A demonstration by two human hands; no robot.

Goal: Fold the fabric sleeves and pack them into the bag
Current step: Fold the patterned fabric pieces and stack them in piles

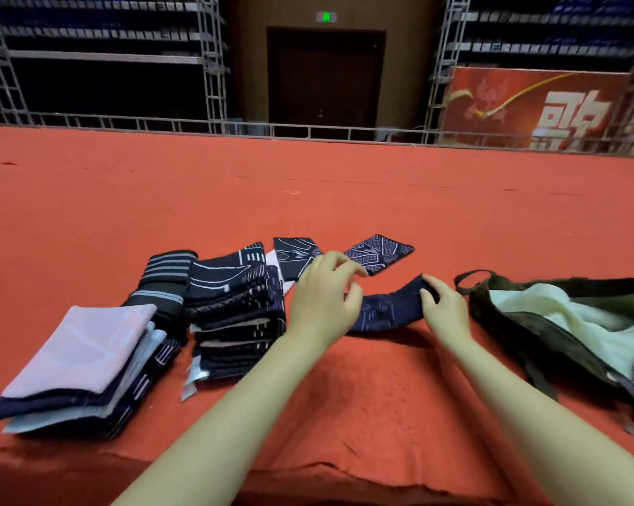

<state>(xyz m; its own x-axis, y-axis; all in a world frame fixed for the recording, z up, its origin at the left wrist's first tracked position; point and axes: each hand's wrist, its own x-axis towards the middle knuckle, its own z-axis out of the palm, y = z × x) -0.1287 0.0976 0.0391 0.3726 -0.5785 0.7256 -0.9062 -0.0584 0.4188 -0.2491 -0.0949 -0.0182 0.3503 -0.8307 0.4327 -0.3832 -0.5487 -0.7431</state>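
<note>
Head view: we looked down at a red worktop [308, 177] with a dark patterned sleeve [384, 310] lying between our two hands.
Right grip: our right hand [445, 308] pinched the sleeve's far end, thumb and fingers curled on the cloth.
Left grip: our left hand [324, 299] hung above the sleeve's near end, fingers loosely curled and grasping nothing that we could see.
Sleeve position: it lay stretched flat on the worktop, just left of the bag [549, 323].
Risk, fold: with only one end held, we judged the free end could drag or bunch and leave a crooked fold.
Risk, neighbours: two folded pieces [379, 252] lay just beyond our hands; a wide sweep could knock them open.
Risk, bag: its mouth sagged and pale cloth [563, 312] filled much of it, so a folded sleeve might catch on the rim and unfold.
Surroundings: a tall stack [235, 315] of dark sleeves sat just left of our left hand, and a second pile [85, 359] topped in pink lay further left.
In the way: nothing lay between sleeve and bag.
</note>
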